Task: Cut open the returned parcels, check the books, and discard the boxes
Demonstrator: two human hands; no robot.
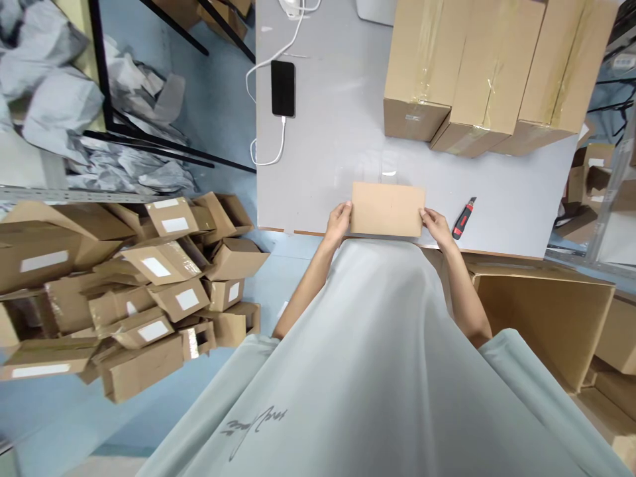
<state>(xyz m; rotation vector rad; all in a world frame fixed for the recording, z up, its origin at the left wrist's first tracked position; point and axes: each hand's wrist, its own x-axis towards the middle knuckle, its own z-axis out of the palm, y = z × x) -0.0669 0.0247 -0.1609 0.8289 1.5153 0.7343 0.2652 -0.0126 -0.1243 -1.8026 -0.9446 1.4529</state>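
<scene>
**Flat carton gripped at both ends**

Left hand (338, 222) closed on the left edge of a flat cardboard piece (387, 209); right hand (436, 225) closed on its right edge. Lying flat at the near edge of the grey table (338, 132). At 3 o'clock, just beside the right hand: red utility knife (464, 219). At 1 o'clock: taped boxes (491, 73). At 10 o'clock: phone (283, 88) on its cable. At 8 o'clock, on the floor: heaped labelled cartons (149, 291).
</scene>
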